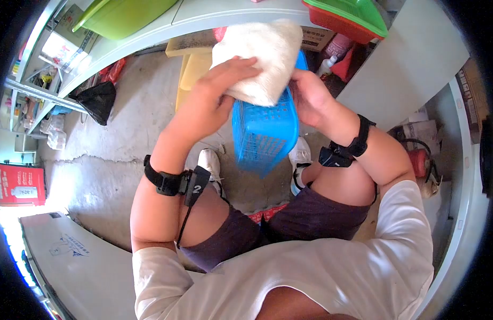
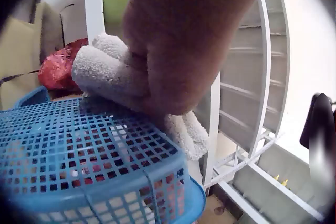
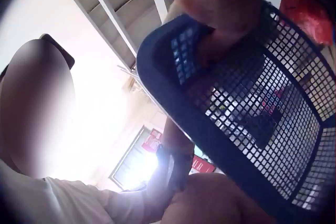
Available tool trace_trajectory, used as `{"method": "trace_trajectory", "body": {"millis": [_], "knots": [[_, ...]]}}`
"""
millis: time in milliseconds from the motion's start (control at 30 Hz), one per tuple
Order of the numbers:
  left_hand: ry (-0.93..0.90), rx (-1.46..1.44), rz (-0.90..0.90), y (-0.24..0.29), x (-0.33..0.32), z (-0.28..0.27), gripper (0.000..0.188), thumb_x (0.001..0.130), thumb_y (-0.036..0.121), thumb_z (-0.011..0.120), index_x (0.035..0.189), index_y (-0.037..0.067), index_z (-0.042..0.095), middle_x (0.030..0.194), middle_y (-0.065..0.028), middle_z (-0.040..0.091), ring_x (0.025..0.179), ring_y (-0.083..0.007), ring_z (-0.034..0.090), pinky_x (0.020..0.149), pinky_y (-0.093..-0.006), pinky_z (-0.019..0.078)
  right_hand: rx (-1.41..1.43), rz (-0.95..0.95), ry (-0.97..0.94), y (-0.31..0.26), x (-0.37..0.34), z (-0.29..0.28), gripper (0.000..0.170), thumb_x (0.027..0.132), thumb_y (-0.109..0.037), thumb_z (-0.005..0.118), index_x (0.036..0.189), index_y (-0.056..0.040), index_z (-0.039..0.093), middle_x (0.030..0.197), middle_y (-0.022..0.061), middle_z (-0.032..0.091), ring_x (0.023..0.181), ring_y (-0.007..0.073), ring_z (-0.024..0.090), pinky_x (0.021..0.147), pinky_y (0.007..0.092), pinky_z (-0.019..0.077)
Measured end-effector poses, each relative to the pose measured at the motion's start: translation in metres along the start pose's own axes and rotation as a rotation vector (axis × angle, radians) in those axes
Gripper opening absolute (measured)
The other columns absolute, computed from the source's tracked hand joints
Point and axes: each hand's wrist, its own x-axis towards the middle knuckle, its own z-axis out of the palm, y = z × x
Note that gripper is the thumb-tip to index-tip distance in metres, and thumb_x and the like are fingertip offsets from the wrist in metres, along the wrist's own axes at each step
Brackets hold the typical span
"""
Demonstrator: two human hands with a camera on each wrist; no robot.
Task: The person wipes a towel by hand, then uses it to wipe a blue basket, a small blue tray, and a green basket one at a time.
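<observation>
A blue plastic mesh basket (image 1: 265,133) hangs tilted between my knees, above the floor. My right hand (image 1: 313,98) grips its side wall; the right wrist view shows fingers reaching over the rim into the dark inside of the basket (image 3: 268,108). With my left hand (image 1: 211,93) I hold a folded white towel (image 1: 262,58) over the basket's far end. In the left wrist view the towel (image 2: 110,74) is a thick fluffy fold, pinched in the left hand (image 2: 176,71) right at the mesh of the basket (image 2: 94,150). My left fingertips are hidden there.
Ahead runs a white shelf (image 1: 198,13) with a green basin (image 1: 123,16) and stacked green and red trays (image 1: 347,18). Below it stand a yellow plastic piece (image 1: 190,74) and bottles (image 1: 326,65). A black bag (image 1: 98,101) hangs at left.
</observation>
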Motion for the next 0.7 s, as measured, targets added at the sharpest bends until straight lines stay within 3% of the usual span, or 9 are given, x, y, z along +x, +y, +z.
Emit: {"method": "trace_trajectory", "body": {"millis": [133, 200, 267, 367, 400, 500, 567, 633, 700], "knots": [[-0.064, -0.049, -0.009, -0.007, -0.001, -0.007, 0.053, 0.067, -0.016, 0.048, 0.112, 0.004, 0.065, 0.125, -0.0134, 0.062, 0.126, -0.0349, 0.05, 0.109, -0.0433, 0.0371, -0.057, 0.03, -0.03, 0.0, -0.004, 0.0, 0.037, 0.1, -0.019, 0.038, 0.13, -0.0005, 0.049, 0.126, 0.0141, 0.06, 0.112, 0.0233, 0.061, 0.098, 0.0394, 0.0498], [-0.141, -0.038, 0.079, -0.003, 0.003, -0.015, 0.048, 0.067, -0.016, 0.05, 0.108, 0.002, 0.067, 0.122, -0.0137, 0.064, 0.128, -0.0339, 0.049, 0.11, -0.0436, 0.0343, -0.047, -0.068, 0.023, 0.003, -0.003, 0.0, 0.037, 0.1, -0.019, 0.039, 0.13, -0.0012, 0.049, 0.126, 0.0139, 0.059, 0.113, 0.0229, 0.06, 0.097, 0.0399, 0.0501], [-0.139, -0.143, 0.114, 0.0, 0.003, -0.017, 0.046, 0.064, -0.017, 0.048, 0.1, 0.002, 0.069, 0.112, -0.0123, 0.068, 0.119, -0.0348, 0.055, 0.107, -0.0436, 0.0392, -0.045, -0.169, 0.07, 0.005, -0.004, -0.001, 0.037, 0.1, -0.025, 0.044, 0.13, -0.003, 0.051, 0.127, 0.0131, 0.059, 0.113, 0.0227, 0.06, 0.097, 0.0399, 0.0503], [-0.217, -0.26, 0.14, 0.006, 0.003, -0.022, 0.045, 0.062, -0.019, 0.047, 0.095, 0.003, 0.071, 0.104, -0.0126, 0.071, 0.112, -0.0345, 0.06, 0.105, -0.0433, 0.042, 0.06, -0.153, -0.217, 0.003, 0.015, -0.041, 0.046, 0.098, -0.029, 0.05, 0.136, -0.0034, 0.046, 0.134, 0.0135, 0.054, 0.119, 0.0255, 0.056, 0.102, 0.0413, 0.0459], [-0.256, -0.292, 0.141, 0.006, 0.002, -0.023, 0.046, 0.062, -0.019, 0.047, 0.094, 0.003, 0.071, 0.103, -0.0132, 0.071, 0.11, -0.0341, 0.061, 0.105, -0.0432, 0.0421, -0.099, -0.175, -0.219, -0.002, 0.011, -0.037, 0.047, 0.097, -0.029, 0.051, 0.135, -0.003, 0.047, 0.134, 0.0133, 0.054, 0.119, 0.0248, 0.056, 0.101, 0.0408, 0.0467], [-0.28, -0.399, 0.092, -0.005, -0.007, -0.02, 0.041, 0.065, -0.012, 0.05, 0.099, 0.001, 0.07, 0.11, -0.0116, 0.069, 0.111, -0.0298, 0.062, 0.102, -0.041, 0.0425, -0.024, -0.031, -0.375, -0.001, 0.062, -0.127, 0.044, 0.098, -0.026, 0.051, 0.135, -0.0024, 0.047, 0.132, 0.0123, 0.055, 0.115, 0.0229, 0.058, 0.1, 0.0392, 0.0478], [-0.044, -0.392, -0.196, -0.009, -0.015, -0.02, 0.043, 0.066, -0.015, 0.05, 0.101, 0.0, 0.069, 0.105, -0.008, 0.069, 0.101, -0.0217, 0.063, 0.093, -0.035, 0.0473, -0.12, -0.195, -0.253, -0.016, 0.049, -0.079, 0.034, 0.09, -0.013, 0.062, 0.122, -0.0021, 0.056, 0.115, 0.0112, 0.064, 0.102, 0.0208, 0.064, 0.088, 0.0393, 0.0528], [0.195, -0.376, -0.378, -0.032, -0.022, -0.026, 0.044, 0.07, -0.013, 0.053, 0.11, 0.0, 0.065, 0.105, -0.0038, 0.067, 0.092, -0.0122, 0.061, 0.082, -0.0277, 0.0499, -0.376, -0.353, 0.115, -0.016, 0.043, -0.063, 0.031, 0.089, -0.008, 0.062, 0.118, -0.0011, 0.056, 0.111, 0.0119, 0.065, 0.097, 0.0217, 0.065, 0.086, 0.0401, 0.0541], [0.445, -0.586, -0.461, -0.053, -0.021, -0.032, 0.044, 0.075, -0.011, 0.058, 0.118, -0.002, 0.06, 0.106, -0.0088, 0.066, 0.096, -0.017, 0.063, 0.085, -0.0279, 0.0496, -0.504, -0.338, 0.178, -0.029, 0.056, -0.085, 0.03, 0.086, -0.001, 0.059, 0.116, 0.0026, 0.054, 0.105, 0.014, 0.065, 0.093, 0.0234, 0.065, 0.082, 0.0387, 0.0552]]}}
